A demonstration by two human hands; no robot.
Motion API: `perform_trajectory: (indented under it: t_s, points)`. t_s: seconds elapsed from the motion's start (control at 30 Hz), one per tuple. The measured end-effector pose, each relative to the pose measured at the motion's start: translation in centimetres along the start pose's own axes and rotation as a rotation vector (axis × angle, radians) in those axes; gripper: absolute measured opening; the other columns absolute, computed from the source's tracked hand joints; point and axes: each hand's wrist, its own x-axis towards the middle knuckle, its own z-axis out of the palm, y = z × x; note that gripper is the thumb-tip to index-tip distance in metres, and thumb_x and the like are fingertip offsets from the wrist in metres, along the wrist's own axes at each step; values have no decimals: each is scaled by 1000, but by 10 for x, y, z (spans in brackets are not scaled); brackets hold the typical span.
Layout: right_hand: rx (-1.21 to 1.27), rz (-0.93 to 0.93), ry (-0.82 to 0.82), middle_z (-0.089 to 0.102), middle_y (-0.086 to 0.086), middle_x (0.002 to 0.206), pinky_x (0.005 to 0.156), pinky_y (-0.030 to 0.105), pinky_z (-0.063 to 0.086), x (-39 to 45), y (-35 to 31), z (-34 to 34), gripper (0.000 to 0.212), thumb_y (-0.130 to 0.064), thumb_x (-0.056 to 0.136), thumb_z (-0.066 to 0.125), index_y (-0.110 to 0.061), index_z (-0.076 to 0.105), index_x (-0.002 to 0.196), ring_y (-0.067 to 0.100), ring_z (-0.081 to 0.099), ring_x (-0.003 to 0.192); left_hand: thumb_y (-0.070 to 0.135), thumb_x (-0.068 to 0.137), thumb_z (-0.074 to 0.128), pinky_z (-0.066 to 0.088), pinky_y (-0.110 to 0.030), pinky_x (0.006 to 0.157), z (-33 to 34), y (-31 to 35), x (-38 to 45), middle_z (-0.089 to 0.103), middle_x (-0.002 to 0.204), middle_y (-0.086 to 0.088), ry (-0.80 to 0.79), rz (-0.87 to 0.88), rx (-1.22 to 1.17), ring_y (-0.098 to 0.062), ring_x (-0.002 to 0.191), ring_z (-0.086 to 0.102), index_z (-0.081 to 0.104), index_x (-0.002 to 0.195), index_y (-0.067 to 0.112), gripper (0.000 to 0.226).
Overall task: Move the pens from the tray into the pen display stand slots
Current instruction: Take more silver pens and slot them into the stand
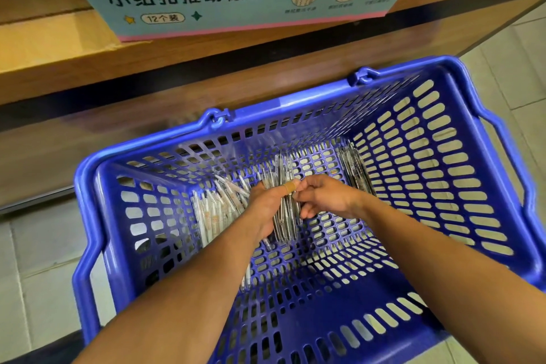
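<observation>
- Blue plastic basket (443, 156) serves as our tray; both hands reach into it at its centre.
- Our left hand (267, 210) has its fingers clamped round a bundle of clear pens (285, 216); our right hand (328, 196) pinches the same bundle from 3 o'clock.
- More loose pens (212, 210) lie at 9 o'clock, and a dark batch (354, 171) leans at 1 o'clock.
- We judge the smooth barrels could slide out as we lift.
- A dropped pen might wedge in the floor slots.
- No display stand shows here.

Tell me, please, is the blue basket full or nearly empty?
Nearly empty: the blue basket holds only some pens, with bare floor showing.
</observation>
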Motion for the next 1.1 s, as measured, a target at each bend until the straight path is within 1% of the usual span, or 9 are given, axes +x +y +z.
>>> perform_trajectory:
  t_s: [0.2,0.37,0.47,0.57,0.63,0.7,0.8,0.93,1.1]
  points:
    - [-28,-34,-13,66,6,69,61,24,54,-4,7,7,10,-4,90,65,-6,56,93,16,66,62,36,64,89,34,-55,112,-1,-3,-2,30,158,-16,22,-9,-3,-35,139,38,12,156,21,121]
    - [-91,-60,-16,70,6,76,61,23,54,-3,6,7,10,-10,83,74,-7,67,89,14,66,64,26,74,84,30,-43,111,1,-6,-1,30,158,-14,11,17,99,-30,141,35,13,156,15,109]
    - [-135,-2,-35,73,6,82,62,23,54,0,5,-7,6,-19,81,77,-14,73,83,13,67,67,21,79,79,36,-40,111,2,-4,-3,41,150,-13,29,35,129,-21,125,52,17,155,10,99]
    - [-303,8,409,73,8,92,71,31,58,9,16,-28,2,-14,87,70,-12,71,87,21,70,77,14,84,75,41,-48,110,3,-3,-5,67,112,-11,20,-19,115,-12,77,69,32,148,4,78]
    - [-556,75,828,69,11,99,74,34,55,10,25,-37,14,-13,90,63,-8,63,103,27,66,86,12,84,74,38,-54,111,3,-3,-6,70,86,-7,6,-52,119,-16,76,68,35,147,3,74]
    - [-712,173,964,66,14,102,71,36,51,7,33,-39,27,-13,90,64,-6,55,114,29,63,87,12,85,73,36,-55,112,3,-2,-6,70,82,-7,-9,-66,113,-18,78,68,33,147,3,75]
    - [-819,277,885,66,15,102,66,36,49,7,41,-35,28,-14,91,63,-4,54,116,28,59,81,12,85,73,39,-54,111,3,-2,-7,68,92,-9,-21,-63,99,-14,69,68,32,148,3,76]
    - [-838,266,779,64,18,111,79,42,55,9,43,-33,42,-14,92,60,-2,45,129,36,63,101,13,83,76,40,-53,110,2,-1,-7,70,106,-13,-22,-50,74,-14,70,68,33,148,4,79]
    - [-504,96,436,69,14,85,77,37,58,1,23,-34,9,-13,89,66,-9,64,80,26,68,79,12,79,80,55,-42,90,2,-1,-9,68,112,-14,-7,-24,56,-13,68,69,35,144,4,79]
